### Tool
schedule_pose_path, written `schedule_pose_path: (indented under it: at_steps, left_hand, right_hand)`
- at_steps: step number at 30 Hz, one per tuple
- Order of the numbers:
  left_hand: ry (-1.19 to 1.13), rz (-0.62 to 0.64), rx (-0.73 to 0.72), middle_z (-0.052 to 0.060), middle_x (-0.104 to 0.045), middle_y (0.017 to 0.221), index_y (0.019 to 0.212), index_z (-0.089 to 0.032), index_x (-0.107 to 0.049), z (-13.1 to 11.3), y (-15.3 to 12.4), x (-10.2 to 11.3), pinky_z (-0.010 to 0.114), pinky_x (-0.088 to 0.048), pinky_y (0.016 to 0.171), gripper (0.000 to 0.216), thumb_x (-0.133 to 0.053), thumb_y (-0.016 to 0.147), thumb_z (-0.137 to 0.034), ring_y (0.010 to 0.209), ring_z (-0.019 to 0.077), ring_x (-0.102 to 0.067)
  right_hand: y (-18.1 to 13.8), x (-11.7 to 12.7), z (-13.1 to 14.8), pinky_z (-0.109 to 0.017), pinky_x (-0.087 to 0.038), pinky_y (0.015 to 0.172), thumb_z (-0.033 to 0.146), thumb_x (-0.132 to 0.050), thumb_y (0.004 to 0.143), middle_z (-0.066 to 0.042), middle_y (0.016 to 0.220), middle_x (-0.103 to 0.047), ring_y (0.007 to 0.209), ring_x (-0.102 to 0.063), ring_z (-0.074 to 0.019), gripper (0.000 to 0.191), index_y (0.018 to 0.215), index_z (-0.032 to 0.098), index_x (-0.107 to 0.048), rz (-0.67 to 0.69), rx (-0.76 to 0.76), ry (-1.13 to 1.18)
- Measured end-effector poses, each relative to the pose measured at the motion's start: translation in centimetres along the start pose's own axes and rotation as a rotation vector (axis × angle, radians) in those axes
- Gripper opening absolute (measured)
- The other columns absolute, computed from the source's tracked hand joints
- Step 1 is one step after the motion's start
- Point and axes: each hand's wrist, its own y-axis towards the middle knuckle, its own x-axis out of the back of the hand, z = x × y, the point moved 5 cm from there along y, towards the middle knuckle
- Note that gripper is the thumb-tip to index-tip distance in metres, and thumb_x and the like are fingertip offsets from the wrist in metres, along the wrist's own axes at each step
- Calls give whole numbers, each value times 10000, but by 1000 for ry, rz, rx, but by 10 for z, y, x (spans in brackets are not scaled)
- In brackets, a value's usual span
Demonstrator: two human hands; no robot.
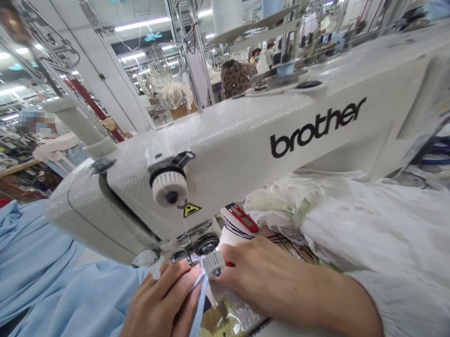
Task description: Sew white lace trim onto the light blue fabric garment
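1. Left hand (pixel 159 307): the fingers (pixel 174 287) curl and press together, pinching a narrow pale-blue fabric strip (pixel 198 309) just below the needle area.
2. Right hand (pixel 271 278): the fingers (pixel 242 258) lie together, nearly flat, on striped cloth (pixel 236 233), tips just beside a ridged white knob (pixel 213 263).
3. Red thread snips (pixel 242 218) rest on that cloth.
4. A Brother sewing machine head (pixel 226 143) arches above both hands, with a pale-blue garment (pixel 23 278) to the left and white ruffled fabric (pixel 359 222) to the right.
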Motion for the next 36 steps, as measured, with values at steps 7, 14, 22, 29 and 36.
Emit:
schedule_pose_path:
  at_steps: [7,14,22,29,36]
  left_hand:
    - [27,9,58,-19,-709,790,999,-269,-617,18,-2,-6,273,-508,602,117,-506,965,-280,695,145,-691]
    - [-7,8,80,-14,-712,818,964,-261,-637,20,2,-3,260,-482,626,147,-494,962,-293,730,143,-684]
    - [50,-43,437,-10,-543,482,532,-240,-507,60,-23,-4,259,-422,445,439,-439,955,-337,446,151,-556]
    - [85,-37,461,48,-759,898,857,-224,-697,63,-48,6,319,-590,644,320,-517,903,-485,774,218,-736]
    - [309,-158,333,15,-756,904,956,-242,-673,27,-101,51,325,-519,734,153,-609,895,-367,799,202,-719]
  right_hand:
    - [0,2,-1,-302,-130,426,158,-633,890,1,803,-579,551,-487,-137,30,883,184,-621,45,-4,1]
    - [-1,4,0,-304,-120,421,148,-653,872,-11,856,-601,566,-510,-138,63,893,182,-604,54,-4,-24]
    - [-1,7,-1,-305,-116,418,145,-644,887,2,821,-603,508,-440,-120,51,866,174,-608,40,0,-9]
    - [-5,9,18,-316,-144,444,199,-585,940,14,756,-603,517,-426,-118,85,874,173,-632,25,20,1]
    - [-6,5,46,-289,-271,513,145,-463,970,-13,726,-596,569,-446,-126,230,824,160,-641,-80,76,323]
